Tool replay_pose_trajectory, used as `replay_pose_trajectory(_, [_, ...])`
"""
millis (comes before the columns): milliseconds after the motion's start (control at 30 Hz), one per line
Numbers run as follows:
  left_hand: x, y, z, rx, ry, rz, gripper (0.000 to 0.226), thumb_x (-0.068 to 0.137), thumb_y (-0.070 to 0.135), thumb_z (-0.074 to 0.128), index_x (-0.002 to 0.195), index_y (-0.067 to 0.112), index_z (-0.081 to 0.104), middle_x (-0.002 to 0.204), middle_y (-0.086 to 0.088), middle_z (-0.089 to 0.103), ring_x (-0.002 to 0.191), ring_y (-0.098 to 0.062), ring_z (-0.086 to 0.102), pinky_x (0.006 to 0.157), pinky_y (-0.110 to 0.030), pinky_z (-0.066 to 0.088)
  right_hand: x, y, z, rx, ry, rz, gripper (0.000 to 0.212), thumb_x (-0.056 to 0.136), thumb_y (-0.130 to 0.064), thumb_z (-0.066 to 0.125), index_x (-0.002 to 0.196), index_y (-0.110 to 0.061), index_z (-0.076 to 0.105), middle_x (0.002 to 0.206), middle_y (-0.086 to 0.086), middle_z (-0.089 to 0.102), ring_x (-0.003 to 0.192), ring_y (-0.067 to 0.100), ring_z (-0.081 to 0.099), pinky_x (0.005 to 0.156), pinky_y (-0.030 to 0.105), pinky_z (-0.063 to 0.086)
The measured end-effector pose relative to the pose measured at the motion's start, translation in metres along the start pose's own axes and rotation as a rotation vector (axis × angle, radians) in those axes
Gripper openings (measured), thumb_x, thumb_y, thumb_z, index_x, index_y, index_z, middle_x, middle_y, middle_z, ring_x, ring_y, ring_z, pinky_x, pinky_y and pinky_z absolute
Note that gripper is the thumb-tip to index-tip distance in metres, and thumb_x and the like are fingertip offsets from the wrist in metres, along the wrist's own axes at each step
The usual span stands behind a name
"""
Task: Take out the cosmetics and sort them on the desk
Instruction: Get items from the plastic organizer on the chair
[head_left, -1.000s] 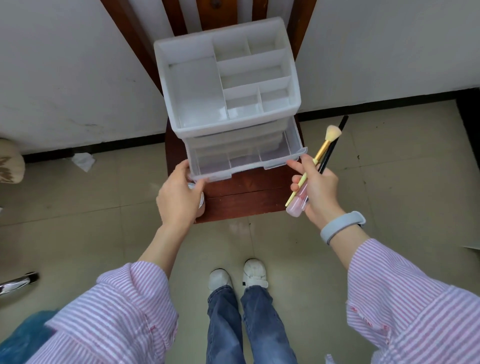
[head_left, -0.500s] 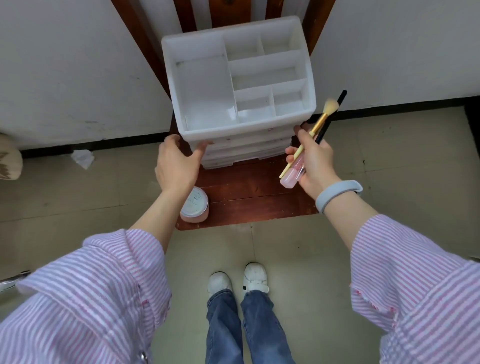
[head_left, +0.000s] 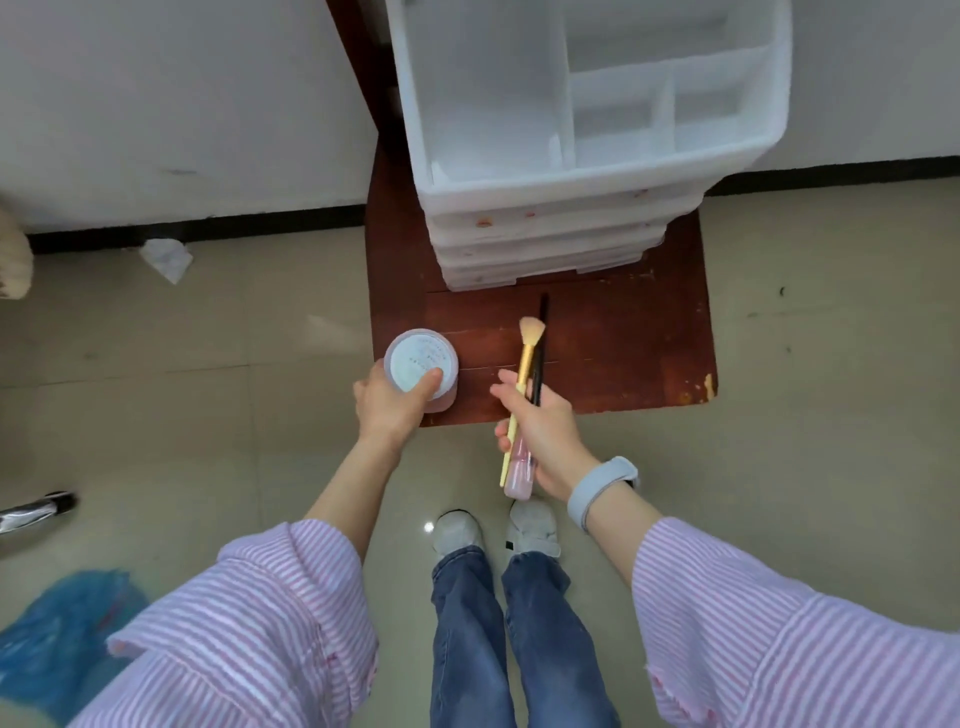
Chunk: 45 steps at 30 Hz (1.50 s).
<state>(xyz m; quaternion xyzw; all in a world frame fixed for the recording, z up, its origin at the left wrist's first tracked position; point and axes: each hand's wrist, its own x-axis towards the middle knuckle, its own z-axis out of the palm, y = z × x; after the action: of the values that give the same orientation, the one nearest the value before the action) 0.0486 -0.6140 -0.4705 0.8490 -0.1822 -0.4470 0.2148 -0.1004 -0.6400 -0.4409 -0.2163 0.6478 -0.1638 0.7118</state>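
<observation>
A white plastic drawer organizer (head_left: 545, 208) stands on a dark wooden chair seat (head_left: 623, 358), its drawers pushed in and its top compartments bare. My left hand (head_left: 389, 405) grips a round pink jar with a pale blue lid (head_left: 418, 358) at the seat's front left corner. My right hand (head_left: 540, 426) holds a bundle: a yellow-handled makeup brush (head_left: 527, 353), a thin black brush (head_left: 540, 338) and a pink bottle (head_left: 519, 475), over the seat's front edge.
The chair stands against a white wall with a black skirting. A crumpled tissue (head_left: 166, 257) lies on the tiled floor at left. A blue plastic bag (head_left: 57, 634) sits at the lower left. My shoes (head_left: 493, 532) are just before the chair.
The open drawer was pushed in. My left hand left the organizer and took hold of the jar on the seat. My right hand dropped lower with its bundle. The camera moved closer.
</observation>
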Motion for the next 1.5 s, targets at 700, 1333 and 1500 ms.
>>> replay_pose_trajectory(700, [-0.154,-0.043,-0.086,-0.833,-0.016,-0.173,0.049,0.079,0.015,0.068,0.123,0.014,0.048,0.116,-0.007,0.061,0.094,-0.015,0.061,0.073,-0.026,0.048,-0.095,-0.021,0.014,-0.315,-0.109,-0.091,0.014,0.089,-0.018,0.058,0.095,-0.006,0.058,0.056,0.005,0.049,0.041,0.010,0.046,0.038,0.020,0.040])
replay_pose_trajectory(1333, [-0.659,-0.258,-0.206,-1.271,1.236,-0.086,0.039,0.062,0.025,0.070,0.099,0.023,0.056,0.097,0.000,0.063,0.088,-0.016,0.060,0.080,-0.034,0.048,-0.537,0.176,0.141,-1.193,-1.287,-0.499,0.024,0.093,-0.017,0.048,0.072,-0.009,0.043,0.048,0.003,0.046,0.030,0.007,0.040,0.033,0.015,0.030])
replay_pose_trajectory(1500, [-0.829,-0.387,-0.116,-1.429,1.543,-0.307,0.062,0.055,0.034,0.068,0.111,0.010,0.058,0.108,-0.013,0.065,0.092,-0.023,0.062,0.074,-0.034,0.049,-0.648,0.343,0.086,-1.410,-1.584,-0.374,0.016,0.095,-0.019,0.046,0.091,-0.006,0.053,0.057,0.004,0.047,0.037,0.007,0.045,0.036,0.019,0.036])
